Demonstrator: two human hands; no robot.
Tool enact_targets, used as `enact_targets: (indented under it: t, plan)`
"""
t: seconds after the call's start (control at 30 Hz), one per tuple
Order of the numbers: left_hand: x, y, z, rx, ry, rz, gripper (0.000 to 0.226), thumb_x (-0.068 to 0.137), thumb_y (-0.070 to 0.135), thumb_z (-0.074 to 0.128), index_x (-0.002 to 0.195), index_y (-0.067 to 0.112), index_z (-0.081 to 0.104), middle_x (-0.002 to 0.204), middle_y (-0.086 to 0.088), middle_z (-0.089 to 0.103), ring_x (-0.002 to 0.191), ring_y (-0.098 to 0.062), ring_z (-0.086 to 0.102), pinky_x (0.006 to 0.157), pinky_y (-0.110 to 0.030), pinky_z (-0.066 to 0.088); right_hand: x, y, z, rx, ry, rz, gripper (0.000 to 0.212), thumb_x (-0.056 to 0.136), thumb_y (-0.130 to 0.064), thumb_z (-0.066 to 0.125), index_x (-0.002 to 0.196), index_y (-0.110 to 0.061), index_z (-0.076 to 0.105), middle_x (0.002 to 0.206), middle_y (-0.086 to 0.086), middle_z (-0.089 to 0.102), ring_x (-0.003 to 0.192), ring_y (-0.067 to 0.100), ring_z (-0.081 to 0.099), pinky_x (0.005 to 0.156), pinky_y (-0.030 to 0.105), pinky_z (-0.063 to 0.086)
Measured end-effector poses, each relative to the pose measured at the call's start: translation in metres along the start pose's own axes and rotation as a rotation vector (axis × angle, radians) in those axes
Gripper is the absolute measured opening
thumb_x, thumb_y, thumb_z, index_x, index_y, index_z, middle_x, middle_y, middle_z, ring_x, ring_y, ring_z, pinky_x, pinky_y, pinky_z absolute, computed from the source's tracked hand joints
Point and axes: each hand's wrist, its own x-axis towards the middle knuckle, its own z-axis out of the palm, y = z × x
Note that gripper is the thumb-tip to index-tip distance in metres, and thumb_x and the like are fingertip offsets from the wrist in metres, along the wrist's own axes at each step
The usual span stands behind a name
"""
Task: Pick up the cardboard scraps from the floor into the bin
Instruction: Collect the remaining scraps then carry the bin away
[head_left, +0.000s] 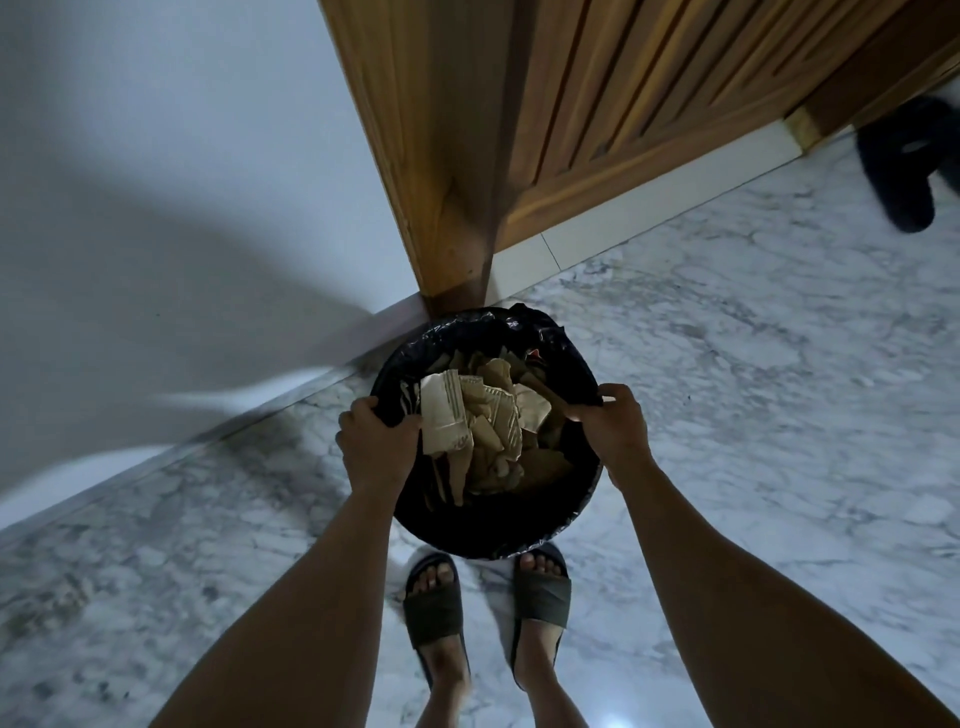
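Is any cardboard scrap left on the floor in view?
No: the marble floor shows no scraps; the cardboard scraps lie inside the bin.

The picture is dim and bluish. A broad soft shadow lies on the wall (156, 234) far left of the hands. A small glare shines on the marble floor (779, 364) below them. Edges bend and look blurred.

A home interior — marble floor (753, 374), wooden door (597, 130), slippers (434, 613).
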Motion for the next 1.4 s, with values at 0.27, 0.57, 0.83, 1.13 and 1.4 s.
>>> enact_targets:
  t: [0.27,0.57,0.83,1.13,1.4]
  plan:
    - [0.01,-0.023,0.004,0.076,-0.089,-0.072,0.058,0.09,0.019,0.061,0.142,0.002,0.042,0.136,-0.022,0.053,0.126,-0.04,0.051,0.103,-0.047,0.044,0.016,0.03,-0.001,-0.083,-0.07,0.069,0.062,0.088,-0.009,0.06,0.146,-0.014,0.041,0.131,0.015,0.057,0.113,0.035,0.059,0.091,0.046,0.053]
    - [0.031,-0.038,-0.013,0.061,-0.153,-0.046,0.035,0.089,0.014,0.059,0.123,0.011,0.066,0.113,-0.017,0.072,0.106,-0.037,0.067,0.096,-0.047,0.054,0.027,0.052,-0.022,0.138,-0.078,0.133,0.037,0.082,0.014,0.052,0.111,-0.008,0.063,0.079,0.016,0.064,0.07,0.029,0.06,0.066,0.037,0.052]
    - [-0.019,-0.001,-0.045,0.011,-0.23,0.004,0.029,0.074,0.008,0.058,0.096,0.021,0.069,0.082,-0.008,0.072,0.083,-0.033,0.071,0.082,-0.047,0.061,-0.033,0.047,-0.09,0.188,-0.093,0.155,0.027,0.084,0.018,0.059,0.096,-0.003,0.07,0.073,0.014,0.061,0.061,0.023,0.056,0.061,0.031,0.049]
    - [-0.16,0.151,-0.137,-0.035,-0.461,0.235,0.027,0.08,-0.004,0.066,0.106,0.0,0.071,0.086,-0.016,0.067,0.076,-0.028,0.065,0.072,-0.036,0.052,-0.191,0.027,-0.256,0.621,0.026,0.187,0.025,0.093,0.01,0.049,0.087,-0.005,0.068,0.078,0.015,0.065,0.072,0.028,0.061,0.075,0.037,0.051]
    - [-0.329,0.312,-0.168,0.08,-0.679,0.493,0.026,0.102,0.0,0.049,0.126,0.003,0.057,0.122,-0.016,0.06,0.101,-0.029,0.056,0.08,-0.036,0.049,-0.326,0.035,-0.407,0.854,0.211,0.114,0.018,0.089,0.008,0.061,0.09,-0.007,0.069,0.073,0.01,0.061,0.072,0.024,0.056,0.068,0.033,0.054]
